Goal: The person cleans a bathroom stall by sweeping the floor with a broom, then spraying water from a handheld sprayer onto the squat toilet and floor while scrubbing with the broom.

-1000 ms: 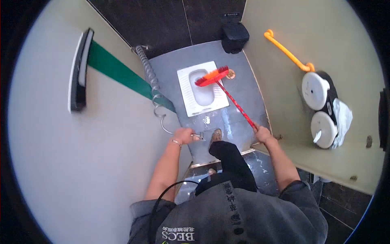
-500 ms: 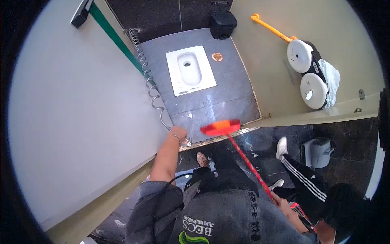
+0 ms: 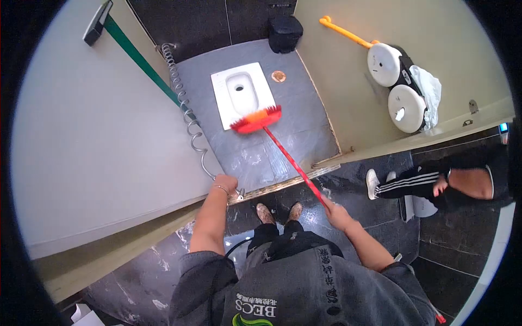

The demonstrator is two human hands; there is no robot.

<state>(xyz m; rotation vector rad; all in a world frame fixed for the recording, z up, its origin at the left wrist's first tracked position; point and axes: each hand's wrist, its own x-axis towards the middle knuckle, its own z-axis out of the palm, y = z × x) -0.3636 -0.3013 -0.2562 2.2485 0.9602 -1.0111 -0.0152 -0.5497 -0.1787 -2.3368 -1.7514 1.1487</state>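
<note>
My right hand [image 3: 339, 216] is wrapped round the upper part of a broom's red handle [image 3: 293, 163]. The red broom head [image 3: 255, 121], with orange in its middle, reaches over the front edge of a white squat toilet [image 3: 221, 95]. To the left, my left hand [image 3: 226, 183] is closed on the end of a grey coiled hose [image 3: 197, 142], near the stall's threshold. A small silver nozzle end [image 3: 240, 195] pokes out beside the fingers. The hose runs back to the rear wall.
A black bin [image 3: 285, 33] stands in the back corner. On the right partition are two round white dispensers [image 3: 406, 108] and a yellow grab bar [image 3: 348, 32]. A raised sill [image 3: 288, 185] crosses the stall's front. Another person's striped trouser leg [image 3: 408, 185] is at the right.
The broom head has moved forward and left, from the threshold to the toilet's front edge. My right hand has moved forward from my side. The other person has shifted at the right.
</note>
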